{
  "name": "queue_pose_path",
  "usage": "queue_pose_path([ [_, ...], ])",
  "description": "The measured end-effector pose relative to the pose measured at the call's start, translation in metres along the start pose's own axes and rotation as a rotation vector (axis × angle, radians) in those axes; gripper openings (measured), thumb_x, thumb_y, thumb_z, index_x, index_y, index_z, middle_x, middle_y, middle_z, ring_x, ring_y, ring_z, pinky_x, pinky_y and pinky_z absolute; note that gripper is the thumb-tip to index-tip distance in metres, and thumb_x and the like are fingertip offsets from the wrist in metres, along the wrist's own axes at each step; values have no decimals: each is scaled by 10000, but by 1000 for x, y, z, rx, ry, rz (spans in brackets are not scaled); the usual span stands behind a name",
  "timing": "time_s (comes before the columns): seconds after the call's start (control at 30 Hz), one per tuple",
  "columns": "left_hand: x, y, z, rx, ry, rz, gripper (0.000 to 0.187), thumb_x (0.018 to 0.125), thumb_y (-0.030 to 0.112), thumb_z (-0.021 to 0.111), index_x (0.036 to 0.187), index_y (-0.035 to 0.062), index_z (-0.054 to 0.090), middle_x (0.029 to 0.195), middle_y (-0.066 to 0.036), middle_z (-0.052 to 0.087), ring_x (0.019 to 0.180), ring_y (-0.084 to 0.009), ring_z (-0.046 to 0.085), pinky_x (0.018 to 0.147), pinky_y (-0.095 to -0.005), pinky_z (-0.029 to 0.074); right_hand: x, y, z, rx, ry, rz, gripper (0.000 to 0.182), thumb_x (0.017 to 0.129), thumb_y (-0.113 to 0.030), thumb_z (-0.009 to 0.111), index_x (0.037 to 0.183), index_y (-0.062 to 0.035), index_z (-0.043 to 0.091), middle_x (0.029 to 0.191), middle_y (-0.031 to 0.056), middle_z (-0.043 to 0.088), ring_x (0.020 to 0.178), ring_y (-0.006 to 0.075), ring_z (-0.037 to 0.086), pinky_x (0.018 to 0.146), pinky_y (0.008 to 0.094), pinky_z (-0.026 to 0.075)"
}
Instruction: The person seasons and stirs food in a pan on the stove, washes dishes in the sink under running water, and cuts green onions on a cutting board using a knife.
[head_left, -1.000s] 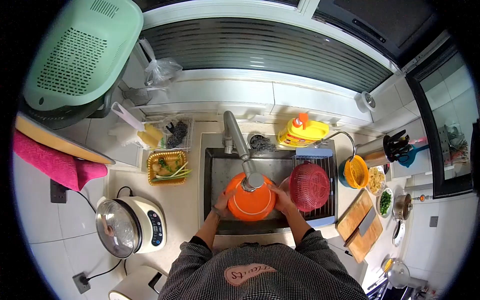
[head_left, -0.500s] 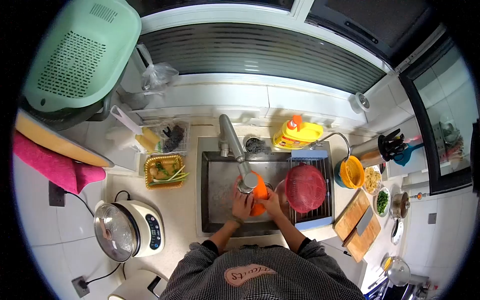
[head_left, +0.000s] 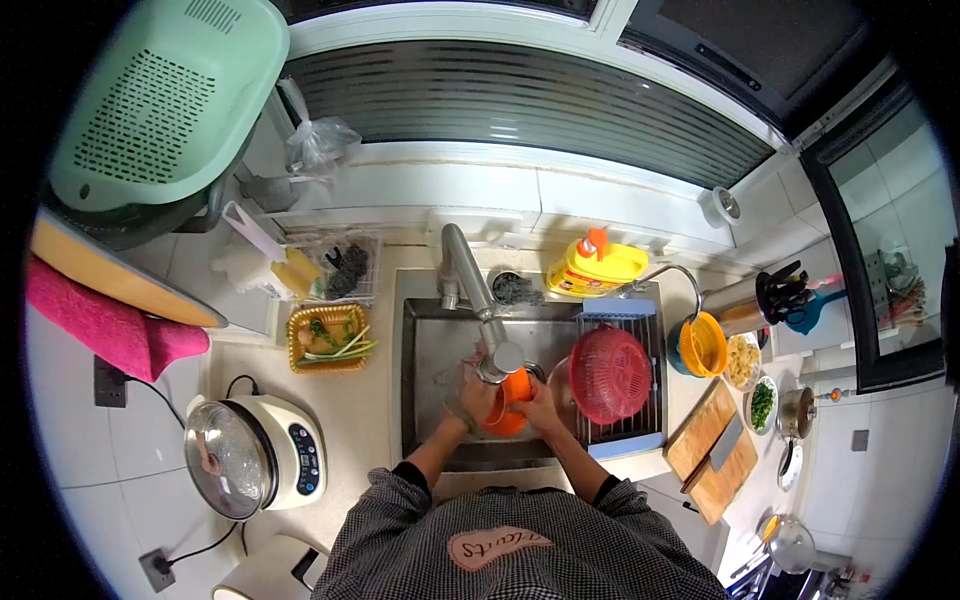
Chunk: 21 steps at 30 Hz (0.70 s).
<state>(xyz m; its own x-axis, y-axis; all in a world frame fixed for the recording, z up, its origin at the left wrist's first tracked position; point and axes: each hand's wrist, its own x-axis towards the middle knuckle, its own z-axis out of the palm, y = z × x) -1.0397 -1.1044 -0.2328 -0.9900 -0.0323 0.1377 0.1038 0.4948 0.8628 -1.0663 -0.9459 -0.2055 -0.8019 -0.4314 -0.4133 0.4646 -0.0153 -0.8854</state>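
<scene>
An orange bowl (head_left: 508, 424) is tilted under the tap (head_left: 485, 320), inside the steel sink (head_left: 430, 345). My right hand (head_left: 540, 408) grips its right side, fingers closed on the rim. My left hand (head_left: 476, 398) is at the bowl's left side, seemingly reaching into it; the tap head and the bowl hide most of its fingers. Just right of my hands, a red strainer basket (head_left: 609, 374) sits on the drying rack (head_left: 652, 400) over the sink.
A yellow detergent bottle (head_left: 597, 265) stands behind the sink. Scallions lie in a golden basket (head_left: 292, 340) at left, near a white electric cooker (head_left: 290, 440). On the right, a cleaver (head_left: 728, 443) rests on the cutting board (head_left: 700, 430), beside a plate of chopped greens (head_left: 762, 405).
The orange bowl has tipped, so its opening now shows more. My left hand has shifted slightly up and left, from the bowl's near side toward its inside. My right hand stays on the right edge.
</scene>
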Motion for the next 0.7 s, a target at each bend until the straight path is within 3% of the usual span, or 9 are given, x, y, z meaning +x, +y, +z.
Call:
queue_pose_path([
  [0.07, -8, 21, 1, 297, -62, 168, 376, 911, 164, 471, 1255, 16, 510, 1380, -194, 415, 1281, -358, 375, 1089, -395, 272, 8, 8, 1, 92, 110, -51, 530, 641, 146, 612, 1145, 5, 532, 1063, 40, 601, 959, 142, 585, 853, 269, 477],
  [0.17, -9, 17, 7, -7, -118, 218, 455, 950, 163, 426, 1397, 91, 380, 1408, -138, 408, 1289, -292, 398, 1032, -412, 340, 6, 6, -5, -14, 36, -120, 538, 639, 160, 599, 1149, 3, 530, 1074, 47, 602, 965, 149, 591, 859, 277, 485],
  [0.23, 6, 2, -7, -195, -11, -58, 387, 886, 215, 516, 1220, 22, 543, 1281, -175, 521, 1259, -330, 412, 1068, -403, 282, -2, 3, -6, 19, 5, -75, 540, 636, 162, 597, 1147, 2, 532, 1075, 49, 603, 963, 154, 594, 855, 281, 489],
  [0.33, 24, -52, -5, -121, -14, 25, 400, 857, 222, 577, 1217, 48, 550, 1241, -155, 551, 1222, -326, 450, 1033, -420, 321, -3, 1, -8, 50, -31, -19, 547, 627, 165, 597, 1145, 2, 533, 1072, 52, 604, 957, 161, 599, 844, 286, 494],
  [0.47, 24, 25, -26, -107, -85, -5, 407, 838, 222, 609, 1212, 70, 559, 1227, -144, 559, 1175, -323, 495, 1012, -441, 344, 10, 34, -26, -72, 9, -9, 533, 632, 108, 648, 1140, 14, 518, 1054, 49, 610, 910, 166, 606, 801, 288, 503],
  [0.53, 28, 44, -30, 208, -29, 537, 399, 837, 247, 614, 1189, 64, 564, 1192, -148, 570, 1114, -334, 537, 959, -437, 400, 7, 29, -24, -131, -26, -15, 519, 636, 114, 642, 1131, 16, 524, 1045, 52, 613, 903, 168, 607, 800, 282, 503],
  [0.57, 27, 28, -19, 206, -27, 535, 399, 837, 247, 614, 1189, 64, 564, 1192, -148, 570, 1114, -334, 537, 959, -437, 400, 5, 24, -23, -191, -62, -24, 504, 640, 120, 636, 1123, 18, 529, 1036, 55, 616, 896, 170, 609, 799, 276, 502],
  [0.6, 28, -5, 2, -37, -2, 265, 404, 842, 265, 614, 1188, 65, 563, 1182, -159, 577, 1110, -337, 539, 939, -423, 418, 3, 20, -21, -197, -65, -23, 504, 640, 120, 636, 1123, 18, 529, 1036, 55, 616, 896, 170, 609, 799, 276, 502],
  [0.7, 30, -83, 43, -480, 92, -158, 406, 843, 283, 613, 1177, 58, 564, 1144, -175, 596, 1080, -334, 553, 892, -406, 451, -5, 9, -15, -51, -25, -80, 486, 637, 113, 638, 1102, 7, 544, 1023, 54, 619, 897, 171, 608, 812, 282, 495],
])
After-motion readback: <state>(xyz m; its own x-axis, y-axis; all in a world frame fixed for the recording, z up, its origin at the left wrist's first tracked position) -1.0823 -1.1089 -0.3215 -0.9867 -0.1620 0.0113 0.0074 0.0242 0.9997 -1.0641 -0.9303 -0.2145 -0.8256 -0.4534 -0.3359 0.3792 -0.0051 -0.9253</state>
